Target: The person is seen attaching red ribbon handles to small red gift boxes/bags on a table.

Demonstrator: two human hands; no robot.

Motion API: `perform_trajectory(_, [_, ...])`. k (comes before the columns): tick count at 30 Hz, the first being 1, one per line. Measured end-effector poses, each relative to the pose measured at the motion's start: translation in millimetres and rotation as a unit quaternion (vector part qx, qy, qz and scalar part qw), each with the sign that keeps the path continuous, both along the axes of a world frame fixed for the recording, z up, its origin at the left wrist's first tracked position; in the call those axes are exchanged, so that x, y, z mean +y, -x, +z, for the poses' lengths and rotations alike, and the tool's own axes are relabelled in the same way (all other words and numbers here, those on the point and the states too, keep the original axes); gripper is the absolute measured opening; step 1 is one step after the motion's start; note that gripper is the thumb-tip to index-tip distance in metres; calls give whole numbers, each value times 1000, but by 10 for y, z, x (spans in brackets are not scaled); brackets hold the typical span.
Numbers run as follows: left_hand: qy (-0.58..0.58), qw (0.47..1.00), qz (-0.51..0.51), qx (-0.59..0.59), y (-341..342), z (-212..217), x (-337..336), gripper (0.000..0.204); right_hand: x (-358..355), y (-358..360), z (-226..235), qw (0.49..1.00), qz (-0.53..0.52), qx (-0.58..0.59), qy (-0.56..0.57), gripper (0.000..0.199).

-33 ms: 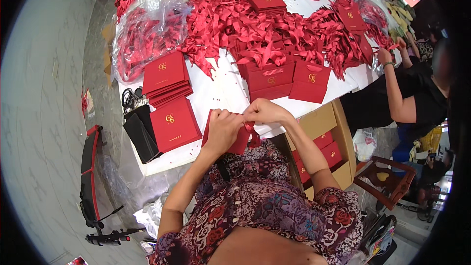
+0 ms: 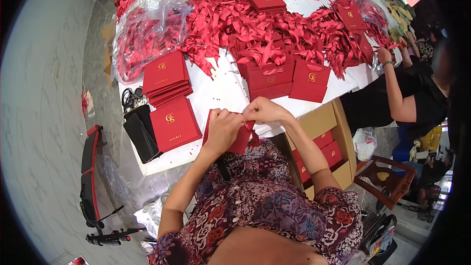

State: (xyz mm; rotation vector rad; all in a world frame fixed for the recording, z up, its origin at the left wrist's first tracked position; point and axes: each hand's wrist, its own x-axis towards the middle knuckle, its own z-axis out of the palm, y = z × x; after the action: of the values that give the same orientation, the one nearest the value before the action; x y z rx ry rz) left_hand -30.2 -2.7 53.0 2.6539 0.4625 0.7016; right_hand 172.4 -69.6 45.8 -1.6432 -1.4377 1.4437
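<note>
Near the table's front edge, in front of my body, is a red paper bag [image 2: 240,143]. My left hand [image 2: 224,126] is closed over its upper part, fingers curled round the edge. At the bag's right corner my right hand [image 2: 266,111] pinches thumb and fingertips together, touching the left fingertips. A dark red ribbon [image 2: 254,139] hangs just below this pinch; the fingertips largely hide the part they grip. Left of the bag lies a flat red bag [image 2: 175,123] with a gold print, and behind it a stack of similar bags [image 2: 166,76].
Red ribbons [image 2: 216,17] heap across the white-covered table [image 2: 221,86], by a clear plastic sack [image 2: 149,34]. Upright red bags [image 2: 271,82] stand ahead. A carton [image 2: 346,140] with red bags is at my right. Black pouches [image 2: 141,132] lie left. Another person [image 2: 400,95] works at right.
My right hand has risen very slightly. The ribbon below it shows less of its loop. My left hand stays where it was on the bag.
</note>
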Motion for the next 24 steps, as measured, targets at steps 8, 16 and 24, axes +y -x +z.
perform_trajectory(8, [162, 987, -12, -9, 34, 35, -100, 16, -64, 294, -169, 953, -271, -91, -99, 20])
perform_trajectory(16, [301, 947, 112, -21, 99, -90, 153, 19, -185, 92, -156, 917, -343, 30, -200, 23])
perform_trajectory(24, [297, 939, 171, -25, 47, -173, 292, 20, -541, 387, -192, 926, -92, -315, -188, 32])
